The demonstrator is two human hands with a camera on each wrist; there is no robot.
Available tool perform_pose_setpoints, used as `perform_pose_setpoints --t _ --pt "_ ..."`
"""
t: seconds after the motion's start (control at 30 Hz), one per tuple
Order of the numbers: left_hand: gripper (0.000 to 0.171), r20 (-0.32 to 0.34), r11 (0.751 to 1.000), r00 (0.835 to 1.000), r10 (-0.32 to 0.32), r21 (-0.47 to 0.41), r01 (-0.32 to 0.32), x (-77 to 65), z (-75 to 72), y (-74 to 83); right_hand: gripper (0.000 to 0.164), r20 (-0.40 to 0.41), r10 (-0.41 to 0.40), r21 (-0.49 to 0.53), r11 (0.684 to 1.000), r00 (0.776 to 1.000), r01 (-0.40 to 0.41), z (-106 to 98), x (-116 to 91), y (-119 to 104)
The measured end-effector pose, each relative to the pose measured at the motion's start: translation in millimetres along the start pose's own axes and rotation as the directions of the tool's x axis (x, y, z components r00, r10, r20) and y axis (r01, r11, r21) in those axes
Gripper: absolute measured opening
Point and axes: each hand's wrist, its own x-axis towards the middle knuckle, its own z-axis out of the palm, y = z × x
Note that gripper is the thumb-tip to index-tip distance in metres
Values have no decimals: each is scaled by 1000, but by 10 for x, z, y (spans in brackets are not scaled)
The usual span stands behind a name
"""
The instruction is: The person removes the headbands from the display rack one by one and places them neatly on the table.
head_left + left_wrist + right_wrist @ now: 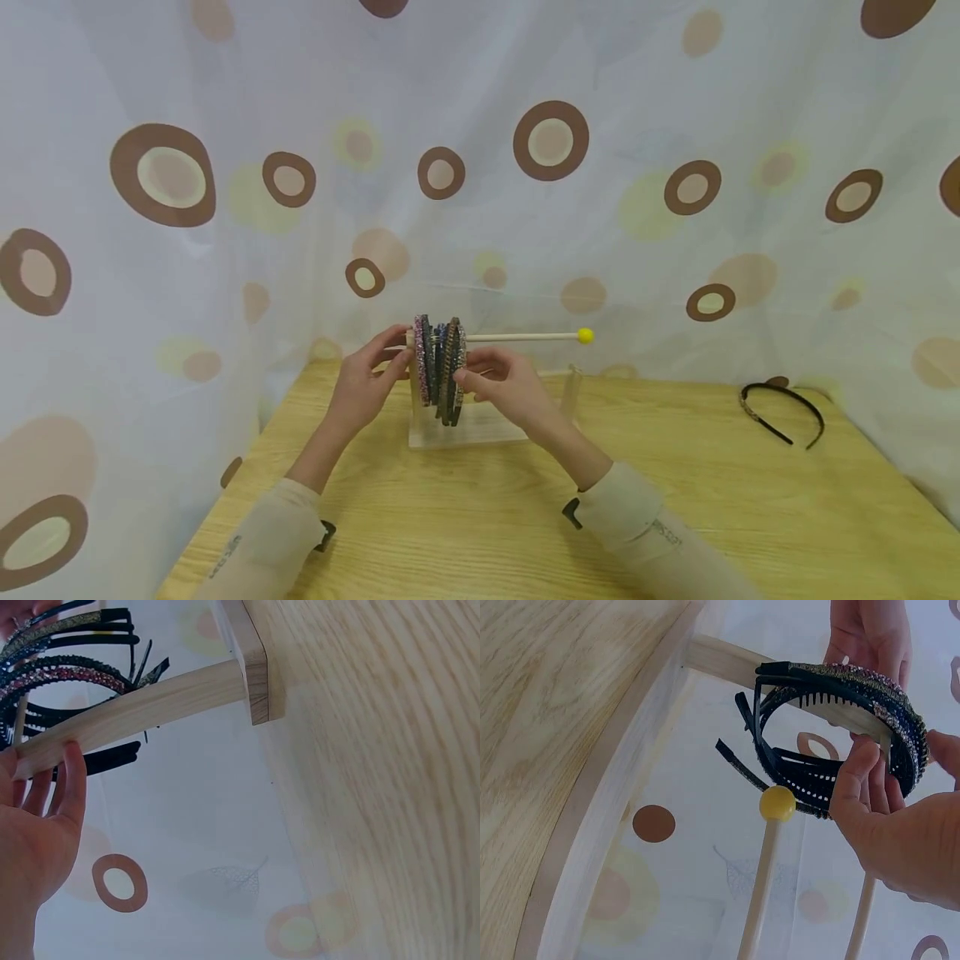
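Note:
Several glittery and dark headbands (447, 375) hang bunched at the left end of a wooden display stand (480, 427). My left hand (363, 385) grips the stand's left upright near its top, beside the outermost pink glitter band; in the left wrist view its fingers lie along the wooden upright (165, 703). From the other side my right hand (513, 387) holds the bunch, thumb on the outer face of the nearest silver band and fingers inside the loops. The right wrist view shows the stacked headbands (907, 720) with their comb teeth facing inward.
A thin rod (525, 337) with a yellow ball (585, 336) at its tip sticks out right of the bunch. A shorter post (572, 392) rises at the stand's right. One black headband (767, 385) lies on the wooden table (465, 517) at far right. A patterned curtain (480, 225) surrounds the table.

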Motion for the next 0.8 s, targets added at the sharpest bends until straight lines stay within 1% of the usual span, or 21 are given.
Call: perform_pose_setpoints --t 0.27,0.63,0.8 --pt "37 7 1000 1000 2 17 -2 -10 -1 15 26 -35 -2 -72 997 999 -1 34 -8 25" --pt "38 -2 1000 1000 -23 1 23 6 -6 8 22 -63 -37 -98 995 997 31 20 -19 -18" --pt "38 6 1000 1000 -22 2 22 -2 -6 15 22 -67 -45 -109 993 997 38 -8 -43 -37"
